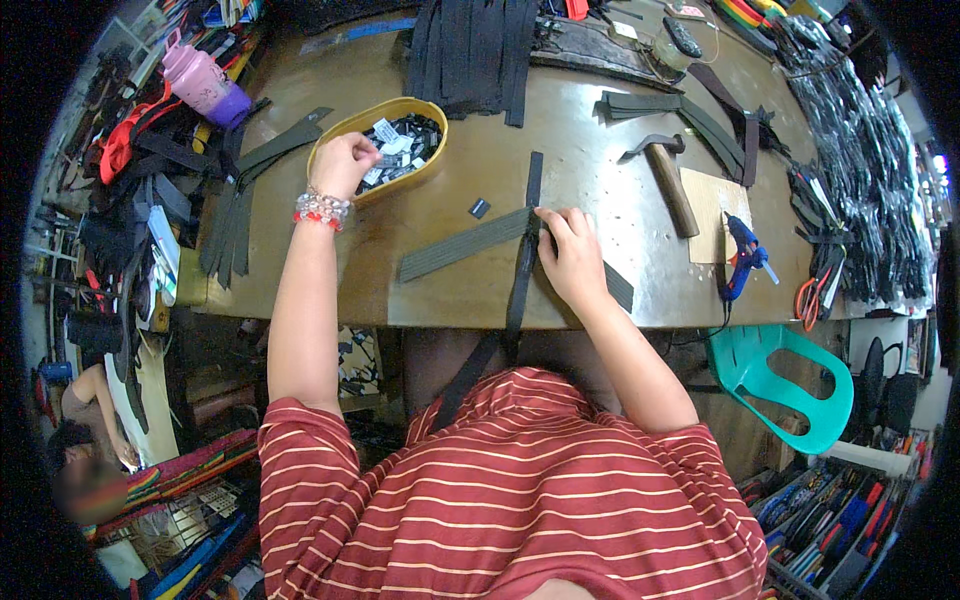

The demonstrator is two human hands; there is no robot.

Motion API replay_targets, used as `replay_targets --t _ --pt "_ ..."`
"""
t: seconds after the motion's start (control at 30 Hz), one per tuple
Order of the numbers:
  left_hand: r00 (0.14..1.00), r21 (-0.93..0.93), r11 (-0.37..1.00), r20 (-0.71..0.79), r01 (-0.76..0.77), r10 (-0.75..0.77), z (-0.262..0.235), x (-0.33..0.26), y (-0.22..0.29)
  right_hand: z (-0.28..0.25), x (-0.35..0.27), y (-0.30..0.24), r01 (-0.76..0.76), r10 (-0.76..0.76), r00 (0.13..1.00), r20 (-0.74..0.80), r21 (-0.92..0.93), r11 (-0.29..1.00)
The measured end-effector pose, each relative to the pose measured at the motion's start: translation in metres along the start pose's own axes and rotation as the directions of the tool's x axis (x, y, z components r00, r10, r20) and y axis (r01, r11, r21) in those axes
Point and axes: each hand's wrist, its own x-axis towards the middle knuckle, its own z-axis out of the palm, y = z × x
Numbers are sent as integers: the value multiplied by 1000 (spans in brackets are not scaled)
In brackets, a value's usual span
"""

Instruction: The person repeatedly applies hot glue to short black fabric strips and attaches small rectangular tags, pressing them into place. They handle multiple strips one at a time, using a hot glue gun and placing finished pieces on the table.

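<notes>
The left hand [343, 163] reaches into the yellow oval bowl [345, 130], fingers curled; whether it grips a black buckle [408, 140] I cannot tell. The right hand [572, 255] presses flat and open on the grey webbing strap [460, 245], where a black strap [527, 240] crosses.

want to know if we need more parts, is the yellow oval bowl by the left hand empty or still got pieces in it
Not empty. The yellow oval bowl holds a heap of small black and white pieces, and the left hand reaches in.

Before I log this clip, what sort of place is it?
Probably a small strap or bag-making workshop: webbing strips under the right hand, a hammer, a glue gun, and a yellow tray of small parts on the worktable.
</notes>
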Motion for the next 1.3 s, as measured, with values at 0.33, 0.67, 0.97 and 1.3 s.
replay_targets --t 0.33,0.67,0.97,1.3 --pt "998 -630 774 30 56 -48 -28 -24 52 -20 9 -14 -124 159 984 -75 347 930" --pt "963 -865 501 124 -14 240 0 -104 150 -71 47 -49 -514 221 857 465 794 325" --pt "930 -940 267 280 214 240 21 -105 174 -92 39 -50 -193 180 978 105 778 598" --pt "940 -828 -448 327 336 101 44 -130 191 -62 14 -57 -304 307 907 289 953 2"
